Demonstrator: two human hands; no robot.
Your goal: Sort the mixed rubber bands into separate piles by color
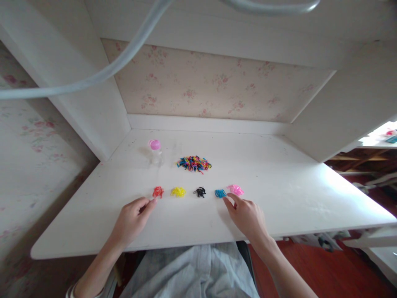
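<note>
Small rubber bands lie sorted by colour in a row on the white desk. At the left end, my left hand has its fingers curled and its thumb tip against the lower edge of the red rubber bands. Thumb and forefinger of my right hand come close together at the right edge of the blue rubber bands. Anything pinched in either hand is too small to see. Between the hands sit yellow rubber bands and black rubber bands. Pink rubber bands lie just beyond my right fingers.
Behind the row is a larger heap of mixed-colour rubber bands. A clear bottle with a pink cap stands at the back left of the desk. A pale cable hangs across the upper view. Side panels flank the desk.
</note>
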